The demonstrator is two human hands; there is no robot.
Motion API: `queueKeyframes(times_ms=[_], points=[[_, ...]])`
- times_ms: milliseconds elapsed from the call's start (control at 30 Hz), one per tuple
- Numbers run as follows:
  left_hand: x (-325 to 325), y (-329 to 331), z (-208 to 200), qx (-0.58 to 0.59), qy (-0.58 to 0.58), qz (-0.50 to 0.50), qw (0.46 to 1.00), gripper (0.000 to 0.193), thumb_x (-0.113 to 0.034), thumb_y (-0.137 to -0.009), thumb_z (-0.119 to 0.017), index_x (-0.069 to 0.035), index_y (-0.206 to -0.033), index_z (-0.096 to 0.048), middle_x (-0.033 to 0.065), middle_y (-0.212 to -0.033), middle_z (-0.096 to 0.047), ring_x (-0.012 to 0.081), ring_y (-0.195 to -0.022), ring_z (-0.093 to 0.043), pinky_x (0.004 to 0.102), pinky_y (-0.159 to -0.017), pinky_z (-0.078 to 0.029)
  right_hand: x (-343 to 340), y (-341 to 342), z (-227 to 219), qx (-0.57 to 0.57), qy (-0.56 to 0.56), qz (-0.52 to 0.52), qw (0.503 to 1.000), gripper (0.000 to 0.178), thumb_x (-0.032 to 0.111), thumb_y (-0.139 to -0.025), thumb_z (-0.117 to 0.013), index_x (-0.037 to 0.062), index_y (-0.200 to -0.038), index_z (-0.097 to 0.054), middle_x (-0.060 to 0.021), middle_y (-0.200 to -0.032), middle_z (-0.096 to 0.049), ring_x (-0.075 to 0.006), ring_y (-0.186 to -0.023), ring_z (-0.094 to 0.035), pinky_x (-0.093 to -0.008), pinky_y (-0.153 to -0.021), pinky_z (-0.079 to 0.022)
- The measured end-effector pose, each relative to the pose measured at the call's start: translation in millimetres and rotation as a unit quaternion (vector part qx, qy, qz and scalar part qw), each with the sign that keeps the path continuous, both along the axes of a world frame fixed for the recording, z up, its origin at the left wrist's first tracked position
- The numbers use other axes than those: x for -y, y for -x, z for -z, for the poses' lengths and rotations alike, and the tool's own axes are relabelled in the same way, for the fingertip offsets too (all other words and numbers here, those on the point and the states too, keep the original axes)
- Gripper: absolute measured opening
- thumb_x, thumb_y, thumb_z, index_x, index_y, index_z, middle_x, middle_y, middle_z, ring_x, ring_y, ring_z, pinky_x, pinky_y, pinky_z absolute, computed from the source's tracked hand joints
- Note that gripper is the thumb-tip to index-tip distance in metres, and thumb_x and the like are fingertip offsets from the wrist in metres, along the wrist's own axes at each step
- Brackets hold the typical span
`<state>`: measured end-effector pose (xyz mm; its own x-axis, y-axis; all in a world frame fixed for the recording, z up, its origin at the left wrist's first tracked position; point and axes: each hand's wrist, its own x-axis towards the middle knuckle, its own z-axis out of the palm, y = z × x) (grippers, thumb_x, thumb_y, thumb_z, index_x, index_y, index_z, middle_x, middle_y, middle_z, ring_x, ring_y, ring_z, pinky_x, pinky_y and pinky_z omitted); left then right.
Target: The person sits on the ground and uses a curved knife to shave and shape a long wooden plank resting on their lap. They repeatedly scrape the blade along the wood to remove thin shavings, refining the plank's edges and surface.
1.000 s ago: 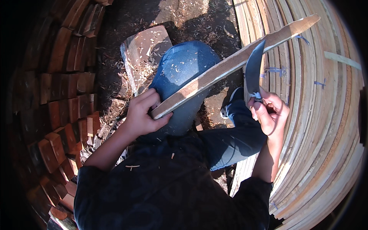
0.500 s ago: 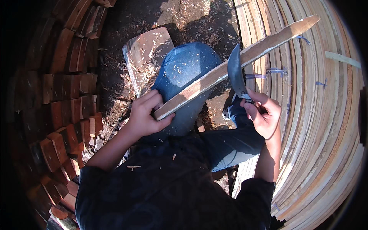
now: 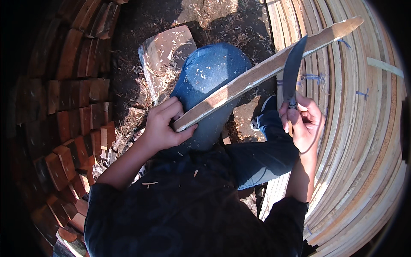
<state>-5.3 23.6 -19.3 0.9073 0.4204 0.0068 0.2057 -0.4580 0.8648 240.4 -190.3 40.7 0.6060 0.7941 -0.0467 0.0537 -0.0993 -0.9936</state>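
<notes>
My left hand (image 3: 166, 126) is closed round the near end of a long wooden strip (image 3: 239, 87). The strip slants up to the right across my raised knee, in blue jeans (image 3: 214, 70); its far end tapers and reaches over the wood stack. In my right hand (image 3: 305, 124) is a knife (image 3: 293, 70) with a broad, curved dark blade, its wooden handle mostly hidden by my fingers. The blade points up and crosses in front of the strip, toward its far half. Whether blade and strip touch, I cannot tell.
Long, pale wooden strips (image 3: 342, 141), tied with bluish-purple string, are stacked along the right. Short reddish-brown wood blocks (image 3: 64, 128) are piled at the left. A flat wooden block (image 3: 169, 51) lies beyond my knee, among shavings on the dark ground (image 3: 227, 34).
My right hand and the knife have moved right, farther along the strip, and the blade now tilts to the right. My left hand keeps its hold on the strip.
</notes>
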Motion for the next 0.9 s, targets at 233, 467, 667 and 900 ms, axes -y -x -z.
queueKeyframes(times_ms=[233,467,667,900], points=[[2,2,0,-0.003,0.004,-0.003,1.0,0.037,-0.013,-0.061,-0.081,-0.005,-0.066,-0.045,0.0064,-0.066,-0.044,0.0203,-0.056,-0.048,0.0309,-0.051,-0.037,2,1,2,-0.057,0.009,0.022,0.998,0.039,-0.004,-0.085,-0.068,0.0016,-0.123,-0.061,-0.0063,-0.083,-0.063,-0.0034,-0.061,-0.052,-0.0186,-0.052,-0.041],[-1,0,-2,0.001,0.004,-0.006,1.0,0.038,-0.013,-0.061,-0.081,-0.005,-0.066,-0.045,0.006,-0.066,-0.044,0.0201,-0.057,-0.049,0.0305,-0.052,-0.037,-7,6,8,-0.029,-0.008,-0.029,0.999,0.034,-0.005,-0.09,-0.062,-0.0003,-0.123,-0.059,-0.0064,-0.085,-0.063,-0.0031,-0.058,-0.05,-0.0184,-0.051,-0.039],[1,2,-3,-0.018,0.017,-0.006,1.0,0.04,-0.01,-0.061,-0.081,-0.006,-0.066,-0.042,0.0061,-0.067,-0.045,0.0182,-0.058,-0.047,0.0292,-0.053,-0.037,-4,15,20,0.041,0.032,-0.045,0.998,0.034,-0.009,-0.085,-0.066,0.0028,-0.117,-0.064,-0.0058,-0.08,-0.063,-0.0012,-0.057,-0.049,-0.0176,-0.051,-0.038],[-1,1,1,0.009,0.018,-0.004,1.0,0.039,-0.01,-0.061,-0.081,-0.005,-0.066,-0.043,0.006,-0.067,-0.046,0.0184,-0.058,-0.048,0.0294,-0.054,-0.037,-14,30,22,-0.078,0.009,-0.049,0.996,0.033,-0.006,-0.089,-0.063,-0.0001,-0.121,-0.06,-0.0074,-0.086,-0.064,-0.0039,-0.06,-0.052,-0.0191,-0.051,-0.042]])
